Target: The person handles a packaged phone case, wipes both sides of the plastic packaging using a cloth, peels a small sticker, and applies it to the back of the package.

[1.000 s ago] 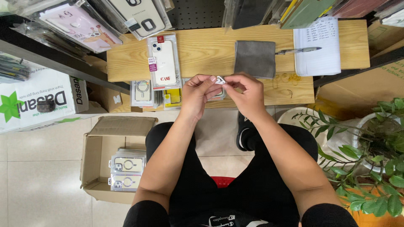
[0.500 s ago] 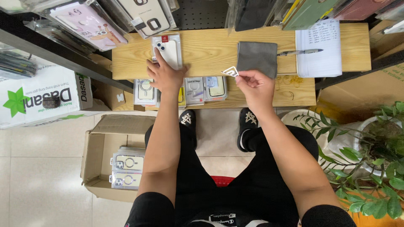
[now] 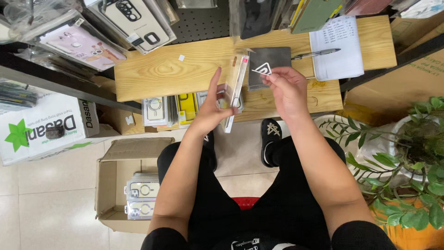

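Seen from above, a seated person in black clothes works at a low wooden table (image 3: 157, 74). The left hand (image 3: 213, 103) is closed around a packaged phone case (image 3: 235, 95) in a clear plastic box, held on edge so its thin side faces up, above the near edge of the table. The right hand (image 3: 286, 90) is pinched shut on a small white triangular sticker (image 3: 262, 70) with a dark mark on it, held between thumb and fingertips just to the right of the case and not touching it. Behind the sticker a dark grey square cloth (image 3: 273, 58) lies flat on the table. To its right sits a sheet of white paper (image 3: 336, 48) covered in handwriting, with a pen (image 3: 317, 54) lying across its left edge. A tiny white scrap (image 3: 181, 58) rests on the bare wood further left. Under the table, a row of more boxed phone cases (image 3: 169, 110) stands on edge. On the tiled floor at lower left is an open cardboard box (image 3: 108, 185) holding a few more clear-packed cases (image 3: 142, 200). A white carton with a green star (image 3: 41, 127) sits at far left. A leafy green potted plant (image 3: 407, 157) fills the right side. The person's black shoes (image 3: 270, 139) show beneath the table.
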